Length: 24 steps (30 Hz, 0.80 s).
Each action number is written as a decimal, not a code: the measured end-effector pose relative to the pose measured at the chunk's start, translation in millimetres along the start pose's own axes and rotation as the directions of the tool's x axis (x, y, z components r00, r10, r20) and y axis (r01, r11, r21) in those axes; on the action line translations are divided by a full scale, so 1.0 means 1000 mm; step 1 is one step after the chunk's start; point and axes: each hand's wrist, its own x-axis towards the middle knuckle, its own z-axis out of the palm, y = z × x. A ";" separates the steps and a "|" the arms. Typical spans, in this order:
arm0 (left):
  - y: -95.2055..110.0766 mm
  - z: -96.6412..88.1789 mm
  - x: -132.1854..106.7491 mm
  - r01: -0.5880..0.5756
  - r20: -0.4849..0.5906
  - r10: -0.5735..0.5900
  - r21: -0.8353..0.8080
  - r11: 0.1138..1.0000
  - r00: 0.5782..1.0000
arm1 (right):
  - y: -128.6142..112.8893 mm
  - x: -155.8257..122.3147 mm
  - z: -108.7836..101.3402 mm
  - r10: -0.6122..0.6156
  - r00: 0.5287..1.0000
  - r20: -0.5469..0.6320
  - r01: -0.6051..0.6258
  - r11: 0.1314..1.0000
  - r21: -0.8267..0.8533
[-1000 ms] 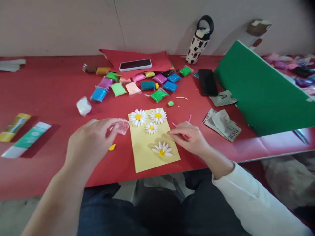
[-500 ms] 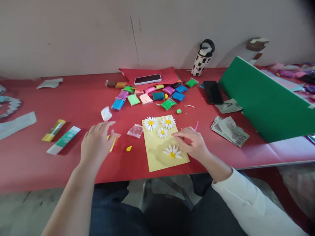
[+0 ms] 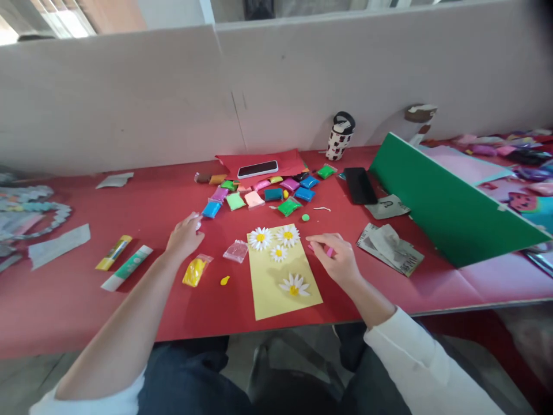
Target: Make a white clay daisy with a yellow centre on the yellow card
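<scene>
My left hand (image 3: 184, 237) reaches past the yellow clay packet (image 3: 195, 271), its fingers and thumb around a small white clay packet (image 3: 198, 223), mostly covered by the hand. To the right, my right hand (image 3: 339, 256) is closed with thumb and forefinger close together. A slim pink tool (image 3: 330, 252) shows between its fingers. Between my hands lies a pale yellow card (image 3: 268, 294). Three white daisies with yellow centres, one being a small daisy (image 3: 279, 253), sit near its top. A larger daisy (image 3: 294, 285) lies lower down.
Several coloured clay packets (image 3: 273, 195) lie behind the card, near a white-edged phone (image 3: 258, 169). A clear wrapper (image 3: 235, 251) and yellow clay bit (image 3: 224, 280) lie left of it. A green board (image 3: 449, 202) stands right, beside a black phone (image 3: 360, 185) and bottle (image 3: 339, 138).
My left hand has moved forward from above the yellow packet to the white one. My right hand has shifted off the card to the pink tool. The camera view has tilted up.
</scene>
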 end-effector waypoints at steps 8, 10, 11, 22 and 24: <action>0.033 -0.030 0.001 0.013 0.029 -0.009 -0.162 0.987 1.000 | 0.001 0.012 0.007 0.047 0.998 0.033 -0.049 0.996 0.075; 0.064 -0.028 -0.029 -0.043 0.093 0.103 -0.500 0.865 0.990 | -0.005 0.011 0.012 0.070 0.992 0.105 -0.085 0.986 0.142; 0.082 -0.025 -0.047 -0.006 0.129 0.130 -0.689 0.725 0.983 | -0.010 0.009 0.015 0.083 0.986 0.148 -0.111 0.975 0.195; 0.158 0.023 -0.132 0.193 0.233 0.178 -0.957 0.216 0.956 | -0.058 -0.014 0.020 0.239 0.966 0.095 -0.252 0.808 0.533; 0.157 0.025 -0.136 0.167 0.215 0.145 -0.944 0.283 0.966 | -0.058 -0.017 0.020 0.206 0.977 0.060 -0.212 0.883 0.420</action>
